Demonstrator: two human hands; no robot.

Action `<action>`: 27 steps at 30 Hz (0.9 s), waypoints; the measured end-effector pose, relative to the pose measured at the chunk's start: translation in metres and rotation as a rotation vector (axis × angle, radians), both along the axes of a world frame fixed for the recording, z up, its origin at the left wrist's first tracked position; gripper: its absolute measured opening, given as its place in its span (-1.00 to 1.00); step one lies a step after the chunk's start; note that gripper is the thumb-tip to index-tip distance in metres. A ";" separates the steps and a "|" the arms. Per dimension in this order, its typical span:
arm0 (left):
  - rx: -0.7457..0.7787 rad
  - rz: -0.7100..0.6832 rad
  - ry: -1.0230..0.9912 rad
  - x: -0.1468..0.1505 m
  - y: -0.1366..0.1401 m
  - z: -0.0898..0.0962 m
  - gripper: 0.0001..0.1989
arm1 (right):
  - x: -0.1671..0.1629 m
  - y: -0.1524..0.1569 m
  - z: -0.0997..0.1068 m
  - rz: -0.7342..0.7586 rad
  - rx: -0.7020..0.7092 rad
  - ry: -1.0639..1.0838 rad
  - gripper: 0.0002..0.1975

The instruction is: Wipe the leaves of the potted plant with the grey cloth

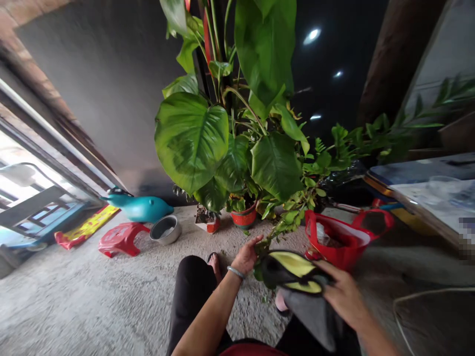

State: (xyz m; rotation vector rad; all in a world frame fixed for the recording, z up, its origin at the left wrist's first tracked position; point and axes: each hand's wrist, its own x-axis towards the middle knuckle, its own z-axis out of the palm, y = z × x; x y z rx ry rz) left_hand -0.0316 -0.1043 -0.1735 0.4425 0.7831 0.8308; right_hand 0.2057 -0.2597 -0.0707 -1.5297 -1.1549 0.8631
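My left hand [246, 256], with a bangle on its wrist, is closed around a low leafy branch [276, 230] that slants down from the right; its fingertips are partly lost among the leaves. My right hand [345, 291] grips a black item with a yellow-green lining [293, 264], blurred by motion, its exact kind unclear. Grey cloth [309, 314] hangs below this item, over my right leg. Just ahead stands a large-leaved plant [193, 141] in a red pot [245, 216].
A red bag [334, 247] stands close to my right hand. At left are a grey basin [165, 230], a red stool [122, 239] and a teal ride-on toy [144, 208]. A small planter [208, 220] sits by the wall. A table [426, 193] edges the right side.
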 end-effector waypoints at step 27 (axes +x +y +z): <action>0.052 0.306 0.295 -0.037 -0.006 0.043 -0.67 | -0.043 -0.019 -0.078 -0.080 -0.398 0.525 -0.58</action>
